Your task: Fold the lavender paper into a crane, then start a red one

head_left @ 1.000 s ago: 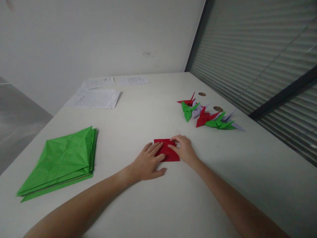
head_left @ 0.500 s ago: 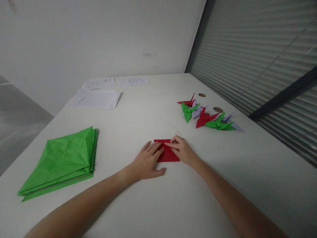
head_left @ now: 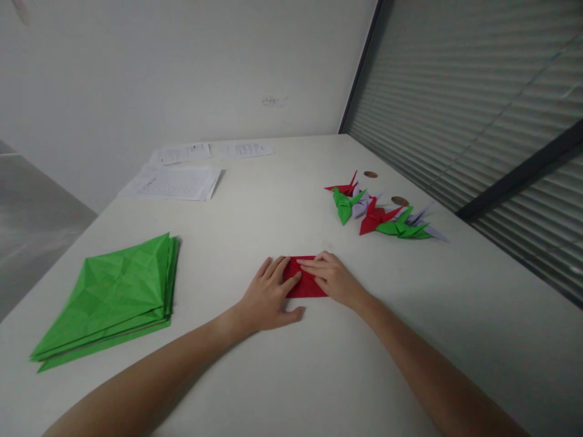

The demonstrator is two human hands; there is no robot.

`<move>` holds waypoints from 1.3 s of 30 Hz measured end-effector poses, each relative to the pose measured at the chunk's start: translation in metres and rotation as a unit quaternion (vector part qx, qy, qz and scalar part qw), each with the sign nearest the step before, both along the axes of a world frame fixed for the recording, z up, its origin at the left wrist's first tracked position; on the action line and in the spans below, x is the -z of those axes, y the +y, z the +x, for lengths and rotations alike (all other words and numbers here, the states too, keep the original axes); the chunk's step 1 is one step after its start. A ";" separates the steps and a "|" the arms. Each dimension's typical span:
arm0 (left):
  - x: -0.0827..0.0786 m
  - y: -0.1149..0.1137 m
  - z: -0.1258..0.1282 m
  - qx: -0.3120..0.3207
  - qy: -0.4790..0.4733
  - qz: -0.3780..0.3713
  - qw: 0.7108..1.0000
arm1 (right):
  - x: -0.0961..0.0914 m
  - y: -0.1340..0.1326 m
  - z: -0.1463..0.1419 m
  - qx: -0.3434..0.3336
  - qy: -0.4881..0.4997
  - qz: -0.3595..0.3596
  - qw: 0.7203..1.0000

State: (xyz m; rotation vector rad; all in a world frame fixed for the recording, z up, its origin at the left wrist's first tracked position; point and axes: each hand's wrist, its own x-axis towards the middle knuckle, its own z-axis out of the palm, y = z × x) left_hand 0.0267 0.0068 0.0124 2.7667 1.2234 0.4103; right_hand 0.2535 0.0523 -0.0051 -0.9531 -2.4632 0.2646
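A small red sheet of folded paper [head_left: 306, 287] lies flat on the white table in front of me. My left hand [head_left: 268, 294] rests on its left side, fingers spread and thumb out on the table. From the right, my right hand [head_left: 331, 276] lies over the paper's upper right part, its fingers stretched out flat toward the left. Both hands press on the paper without gripping it. Parts of its left and right edges are hidden under the fingers.
A stack of creased green paper [head_left: 121, 285] lies at the left. Several folded paper cranes [head_left: 376, 215] in red, green and pale purple sit at the right, near two round brown discs [head_left: 399, 201]. Printed sheets [head_left: 175, 182] lie at the back left. Window blinds [head_left: 473, 91] border the right side.
My right hand's fingers have straightened and slid slightly left across the top of the red paper. My left hand has stayed nearly in place, its fingers a little farther left.
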 end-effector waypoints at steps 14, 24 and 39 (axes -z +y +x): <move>0.001 -0.003 0.002 -0.029 0.016 0.015 0.999 | -0.005 0.000 -0.001 -0.005 -0.036 0.017 0.999; -0.002 -0.002 0.003 -0.023 -0.005 0.022 0.999 | -0.009 0.000 -0.003 -0.016 -0.058 0.047 0.997; 0.001 -0.004 0.002 -0.032 0.017 0.027 0.999 | -0.010 0.000 -0.003 -0.024 -0.080 0.062 0.995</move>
